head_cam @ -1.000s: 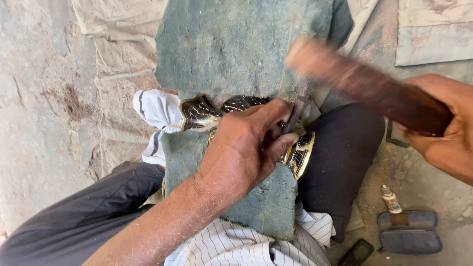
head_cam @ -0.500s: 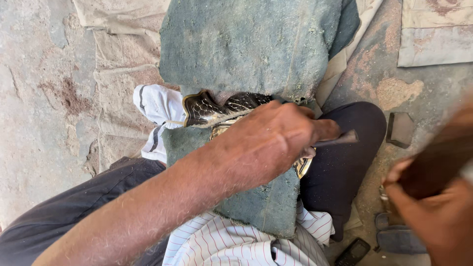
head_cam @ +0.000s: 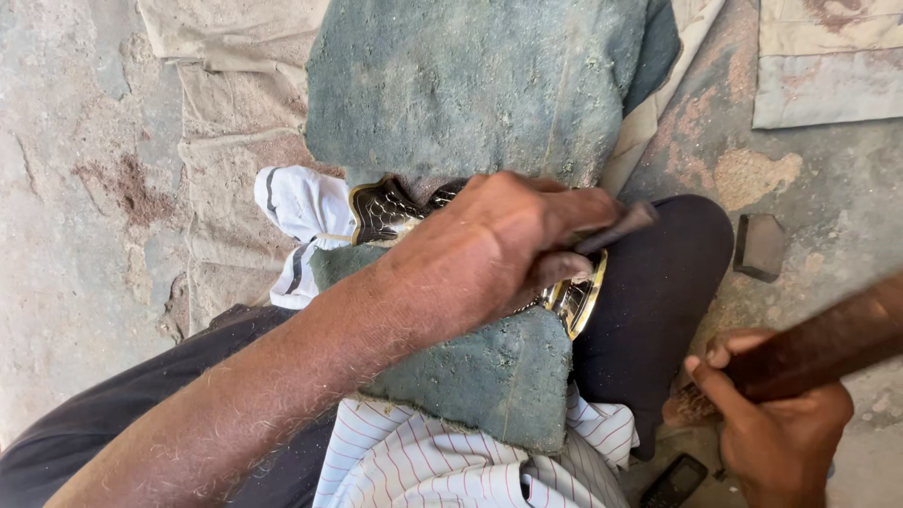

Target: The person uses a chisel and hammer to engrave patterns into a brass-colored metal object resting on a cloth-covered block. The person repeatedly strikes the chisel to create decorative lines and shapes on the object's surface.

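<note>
My left hand (head_cam: 489, 249) is closed around a thin dark metal chisel (head_cam: 616, 228), its tip set against a shiny engraved metal piece (head_cam: 578, 296). That piece has a dark patterned part (head_cam: 384, 209) and lies on a grey-green padded cloth (head_cam: 489, 376) across my lap. My right hand (head_cam: 776, 423), low at the right, grips a brown wooden mallet (head_cam: 828, 343) that is blurred and angled up to the right, away from the chisel. Most of the metal piece is hidden under my left hand.
A larger grey-green cushion (head_cam: 470, 85) lies ahead on dusty sacking (head_cam: 226, 113). A white cloth with dark stripes (head_cam: 301, 212) sits left of the metal piece. A small dark block (head_cam: 757, 246) and a black phone (head_cam: 673, 482) rest on the concrete floor at right.
The mallet swung down from high at the right to low beside my knee, and has begun to lift again. My left hand kept the chisel on the metal piece, shifting slightly.
</note>
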`<state>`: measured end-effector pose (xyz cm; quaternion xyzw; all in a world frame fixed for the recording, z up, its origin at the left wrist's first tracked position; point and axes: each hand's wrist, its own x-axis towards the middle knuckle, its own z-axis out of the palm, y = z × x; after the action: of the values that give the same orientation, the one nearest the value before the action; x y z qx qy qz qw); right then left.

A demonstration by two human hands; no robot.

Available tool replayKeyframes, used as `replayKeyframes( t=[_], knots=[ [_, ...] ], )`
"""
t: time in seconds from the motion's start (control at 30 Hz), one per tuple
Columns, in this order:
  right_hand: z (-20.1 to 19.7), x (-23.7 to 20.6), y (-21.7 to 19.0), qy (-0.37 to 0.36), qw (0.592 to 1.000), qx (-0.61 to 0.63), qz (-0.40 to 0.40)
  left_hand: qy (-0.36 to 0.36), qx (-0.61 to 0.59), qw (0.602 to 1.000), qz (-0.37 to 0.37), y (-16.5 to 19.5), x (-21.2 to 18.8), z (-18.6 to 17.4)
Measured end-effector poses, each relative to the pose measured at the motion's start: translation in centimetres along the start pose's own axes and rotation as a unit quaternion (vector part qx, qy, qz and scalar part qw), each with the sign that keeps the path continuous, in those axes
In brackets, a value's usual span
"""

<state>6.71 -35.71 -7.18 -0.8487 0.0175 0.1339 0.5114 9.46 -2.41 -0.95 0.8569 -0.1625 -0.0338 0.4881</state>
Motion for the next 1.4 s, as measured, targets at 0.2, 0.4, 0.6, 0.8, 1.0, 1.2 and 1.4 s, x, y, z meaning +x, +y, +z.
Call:
replayKeyframes(
  t=[0.2,0.4,0.6,0.8,1.0,1.2,1.4],
  knots=[
    [-1.5,4.8,-3.2,-0.088,0.984,-0.152,-0.016,0.036,0.022,0.997,-0.063,0.1,-0.1,0.5],
    [-0.8,7.5,-6.1,-0.072,0.992,0.046,-0.091,-0.002,0.037,0.994,-0.105,1.4,0.7,-0.1],
    [-2.6,11.1,-5.4,-0.179,0.964,-0.135,-0.145,-0.007,0.026,0.993,-0.113,2.0,0.3,-0.1],
    [-2.0,11.9,-6.9,-0.203,0.955,-0.176,-0.123,0.053,0.043,0.996,-0.064,1.7,-1.2,0.6],
    [-1.7,14.6,-11.2,-0.271,0.878,-0.312,-0.240,0.173,0.019,0.976,-0.129,2.8,-3.1,1.7],
    [0.1,14.9,-14.6,-0.188,0.870,-0.311,-0.335,0.260,0.009,0.946,-0.192,3.5,-4.3,2.7],
    [1.4,13.4,-17.4,-0.152,0.906,-0.285,-0.272,0.334,-0.027,0.917,-0.217,3.3,-5.1,4.7]
  ],
)
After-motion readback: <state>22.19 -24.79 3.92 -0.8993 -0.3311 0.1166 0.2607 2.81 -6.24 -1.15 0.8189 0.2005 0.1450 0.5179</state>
